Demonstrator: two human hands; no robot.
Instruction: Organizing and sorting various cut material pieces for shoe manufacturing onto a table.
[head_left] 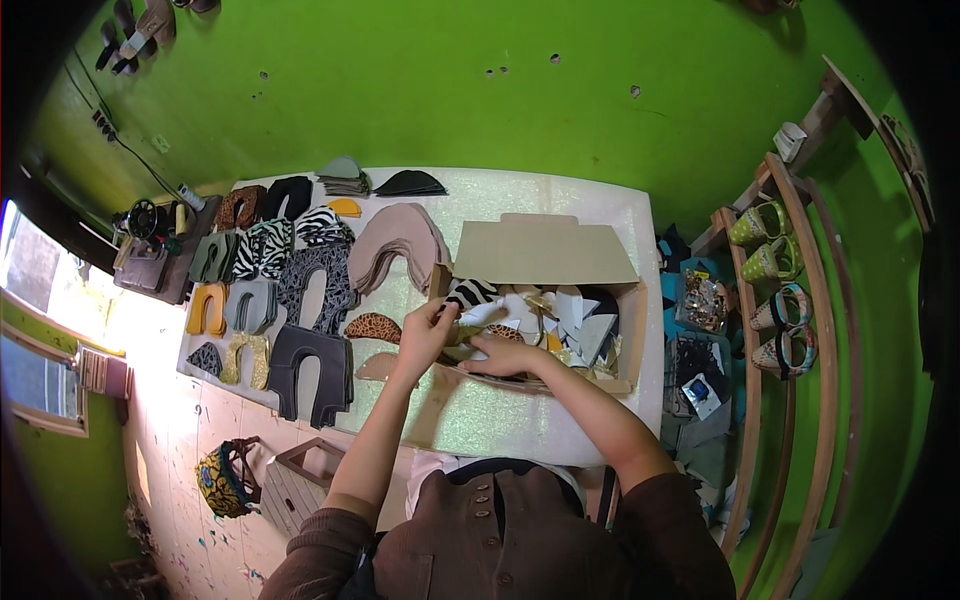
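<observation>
My left hand (426, 335) is closed at the left end of an open cardboard box (628, 330), its fingertips pinched among the material scraps; what they grip is too small to tell. A zebra-print piece (470, 292) lies just beyond those fingers. Over the box's near edge reaches my right hand (502, 356), its fingers stretched and apart, touching the scraps. White, gold, leopard-print and dark scraps (570, 315) fill the box. Left of it, near my left hand, lie a leopard-print half-moon piece (374, 327) and a tan one (377, 366).
Stacks of U-shaped pieces, grey (312, 362), beige (400, 240) and patterned (318, 285), cover the table's left half. A sewing machine (150, 225) stands beyond them. A wooden rack (800, 250) with sandals (765, 222) is at right. On the floor lies a patterned bag (226, 478).
</observation>
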